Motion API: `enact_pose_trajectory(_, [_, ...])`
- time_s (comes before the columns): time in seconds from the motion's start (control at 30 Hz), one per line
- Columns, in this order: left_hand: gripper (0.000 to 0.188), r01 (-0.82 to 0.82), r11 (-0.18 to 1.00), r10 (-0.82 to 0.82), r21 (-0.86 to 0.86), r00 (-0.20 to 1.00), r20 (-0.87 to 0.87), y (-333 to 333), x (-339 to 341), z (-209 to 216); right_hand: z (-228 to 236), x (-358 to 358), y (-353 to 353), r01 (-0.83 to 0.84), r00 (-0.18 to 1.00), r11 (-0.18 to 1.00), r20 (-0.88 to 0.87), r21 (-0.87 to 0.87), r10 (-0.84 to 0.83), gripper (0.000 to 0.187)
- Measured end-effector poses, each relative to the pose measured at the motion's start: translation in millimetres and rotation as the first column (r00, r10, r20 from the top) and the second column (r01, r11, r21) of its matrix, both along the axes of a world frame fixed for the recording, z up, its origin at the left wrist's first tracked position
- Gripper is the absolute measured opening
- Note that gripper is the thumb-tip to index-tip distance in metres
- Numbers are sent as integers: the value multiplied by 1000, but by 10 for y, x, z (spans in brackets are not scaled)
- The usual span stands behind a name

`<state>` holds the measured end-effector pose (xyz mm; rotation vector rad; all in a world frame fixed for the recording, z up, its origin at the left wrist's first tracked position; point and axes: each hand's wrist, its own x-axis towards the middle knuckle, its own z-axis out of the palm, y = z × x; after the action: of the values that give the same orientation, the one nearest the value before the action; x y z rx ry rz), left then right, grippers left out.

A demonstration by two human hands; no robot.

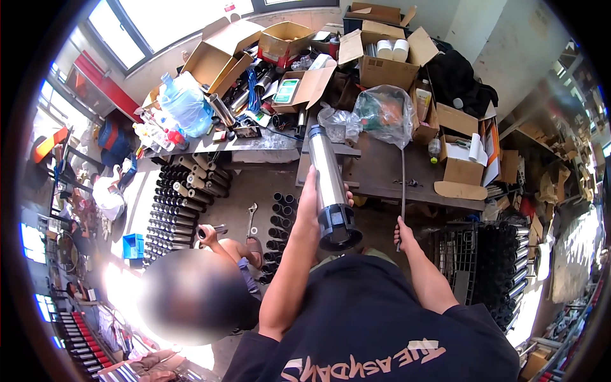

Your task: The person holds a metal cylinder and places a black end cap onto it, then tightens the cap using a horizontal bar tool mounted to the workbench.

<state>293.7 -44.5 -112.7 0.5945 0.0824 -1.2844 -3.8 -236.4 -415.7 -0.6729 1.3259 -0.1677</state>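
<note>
My left hand point(309, 197) is wrapped round a shiny metal cylinder point(328, 164) with a black slotted end piece point(338, 224). The cylinder is tilted, its black end toward me and its far end over the bench. A long thin metal rod point(403, 184) is gripped near its lower end by my right hand point(405, 233). The rod's upper end reaches a clear plastic bag point(384, 116) on the bench; whether it touches the bag, I cannot tell.
At my left a crouching person's hand point(207, 235) holds a short tube. Rows of metal tubes point(170, 219) stand on the floor, with a wrench point(251, 215) nearby. Opened cardboard boxes point(389, 70) and a large plastic bottle point(184, 105) crowd the workbench point(382, 167). Black tubes point(503, 267) are stacked at right.
</note>
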Motion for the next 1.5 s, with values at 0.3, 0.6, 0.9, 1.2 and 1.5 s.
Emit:
enact_pose_trajectory(0.3, [74,23,1000,-22,12,997,-69,-102,2,-22,232,-553,547,-248,793,834,-598,-493,-118,64])
enact_pose_trajectory(0.6, [52,-72,995,43,-68,931,-362,-18,-240,-133,706,-1051,951,-342,861,659,-504,-670,-65,59])
enact_pose_trajectory(0.9, [37,-297,954,248,43,700,-669,-633,542,-334,1588,-544,249,-291,947,397,-202,-871,251,42])
enact_pose_trajectory(1.2, [41,-151,976,215,156,774,-595,-1159,1188,-139,2654,209,-1912,-548,705,-188,-571,-815,420,36])
enact_pose_trajectory(1.5, [65,-214,940,336,264,710,-619,-1072,1125,-3,3683,1209,-2933,-708,607,-351,-782,-612,140,68])
